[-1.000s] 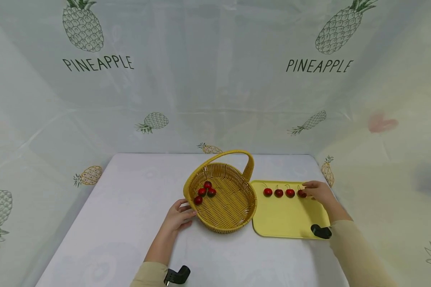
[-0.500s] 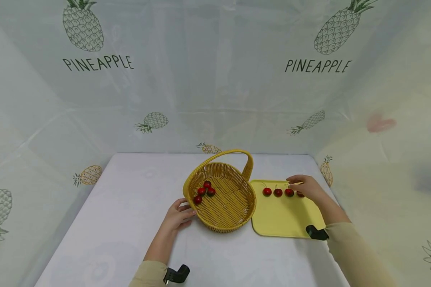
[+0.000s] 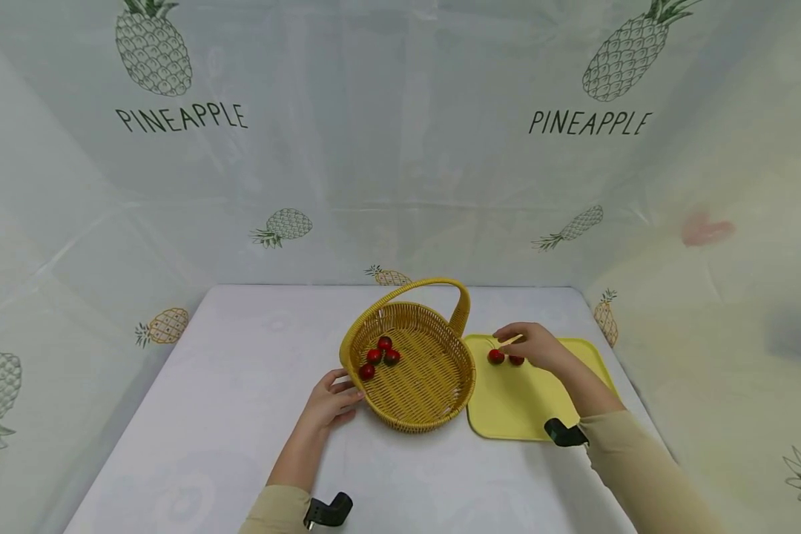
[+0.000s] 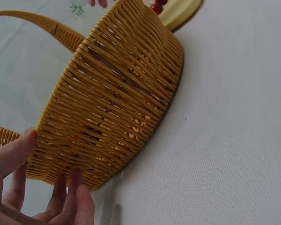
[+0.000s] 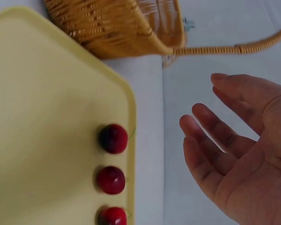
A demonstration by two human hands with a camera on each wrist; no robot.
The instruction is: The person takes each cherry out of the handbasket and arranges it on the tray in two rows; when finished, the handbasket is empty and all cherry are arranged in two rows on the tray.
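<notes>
A yellow wicker basket (image 3: 434,386) with an arched handle stands at the table's middle. Inside it, several dark red cherries (image 3: 391,357) lie toward the left. My left hand (image 3: 334,400) holds the basket's left side; in the left wrist view its thumb lies on the rim and its fingers touch the outer wall. A yellow tray (image 3: 507,408) adjoins the basket on the right, with a row of cherries (image 3: 496,357) along its far edge. Over that row hovers my right hand (image 3: 532,346), partly hiding it in the head view. The right wrist view shows its fingers loosely bent around nothing.
The white table (image 3: 254,348) extends left of the basket and in front of it. A pale curtain (image 3: 374,148) printed with pineapples hangs behind the table and at its sides. The basket's handle (image 3: 463,308) arches up near the tray's far left corner.
My right hand has moved left along the row of cherries, from the rightmost one toward the leftmost, carrying nothing. The left hand and the basket have stayed in place.
</notes>
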